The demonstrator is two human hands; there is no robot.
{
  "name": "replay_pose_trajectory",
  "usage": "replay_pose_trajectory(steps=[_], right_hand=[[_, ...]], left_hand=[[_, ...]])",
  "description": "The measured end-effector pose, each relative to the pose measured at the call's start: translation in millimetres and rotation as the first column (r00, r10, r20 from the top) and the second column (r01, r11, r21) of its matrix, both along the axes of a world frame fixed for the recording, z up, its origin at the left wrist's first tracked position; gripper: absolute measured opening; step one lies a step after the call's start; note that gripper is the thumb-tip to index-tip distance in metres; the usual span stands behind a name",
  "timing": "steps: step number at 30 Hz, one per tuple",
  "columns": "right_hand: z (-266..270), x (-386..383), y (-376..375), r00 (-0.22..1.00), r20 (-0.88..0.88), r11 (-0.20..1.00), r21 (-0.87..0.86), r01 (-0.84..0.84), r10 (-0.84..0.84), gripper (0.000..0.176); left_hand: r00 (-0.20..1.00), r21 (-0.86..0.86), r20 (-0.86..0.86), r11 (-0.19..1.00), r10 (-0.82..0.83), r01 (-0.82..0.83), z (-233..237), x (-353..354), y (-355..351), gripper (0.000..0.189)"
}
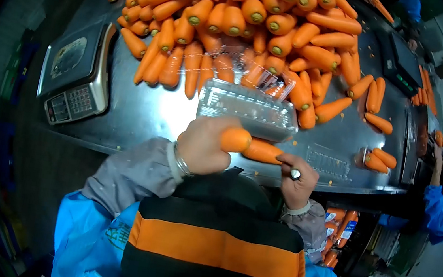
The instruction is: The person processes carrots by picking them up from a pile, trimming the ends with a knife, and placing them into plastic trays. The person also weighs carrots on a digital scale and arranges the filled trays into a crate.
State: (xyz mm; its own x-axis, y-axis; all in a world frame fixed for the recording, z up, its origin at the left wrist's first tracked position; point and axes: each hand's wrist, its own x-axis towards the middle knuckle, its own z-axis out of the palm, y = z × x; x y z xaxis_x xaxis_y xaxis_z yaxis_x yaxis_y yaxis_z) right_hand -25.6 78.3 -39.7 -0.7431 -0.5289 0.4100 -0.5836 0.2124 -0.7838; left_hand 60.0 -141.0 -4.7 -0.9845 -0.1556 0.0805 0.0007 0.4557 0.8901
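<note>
My left hand point(208, 143) is wrapped round a carrot point(235, 139) just in front of the table's near edge. Beside it lies a second carrot point(263, 151), its thin end at the fingertips of my right hand point(298, 180). That hand is closed round a small tool with a dark handle and a pale round end point(295, 174); its working end is hidden. Just beyond my hands stands a clear plastic tray point(248, 111). Behind the tray rises a large pile of carrots point(233, 20).
A weighing scale point(78, 71) stands at the left, and another dark scale point(399, 62) at the far right. Loose carrots point(379, 123) and a flat clear tray point(328, 161) lie right. Packed carrots point(338, 230) are below. Co-workers' hands point(439, 159) show at right.
</note>
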Motion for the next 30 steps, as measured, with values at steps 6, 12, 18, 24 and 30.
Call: replay_pose_trajectory(steps=[6,12,18,24,30], right_hand=[[1.7,3.7,11.9,0.993,-0.044,0.986,0.126,-0.107,0.113,0.03],[0.3,5.4,19.7,0.997,-0.021,0.99,0.126,-0.066,0.069,0.027],[-29.4,-5.1,38.5,0.996,0.06,0.969,0.243,0.045,-0.061,0.021],[-26.8,-7.5,49.7,0.92,0.352,0.984,0.023,0.177,-0.174,0.013],[0.5,-2.1,42.9,0.954,0.297,0.998,-0.04,-0.037,0.047,0.044]], left_hand=[[1.0,-0.185,-0.023,0.983,-0.005,0.001,-21.7,-11.7,51.3,0.015],[0.999,-0.213,0.007,0.976,-0.046,0.046,-21.2,-22.1,70.9,0.016],[1.0,-0.202,-0.001,0.979,-0.029,0.029,-20.8,-26.4,77.8,0.016],[0.993,-0.223,0.114,0.974,-0.007,0.033,-18.5,-26.0,81.2,0.016],[0.987,-0.331,0.042,0.93,-0.156,0.161,-35.0,-47.0,98.5,0.02]])
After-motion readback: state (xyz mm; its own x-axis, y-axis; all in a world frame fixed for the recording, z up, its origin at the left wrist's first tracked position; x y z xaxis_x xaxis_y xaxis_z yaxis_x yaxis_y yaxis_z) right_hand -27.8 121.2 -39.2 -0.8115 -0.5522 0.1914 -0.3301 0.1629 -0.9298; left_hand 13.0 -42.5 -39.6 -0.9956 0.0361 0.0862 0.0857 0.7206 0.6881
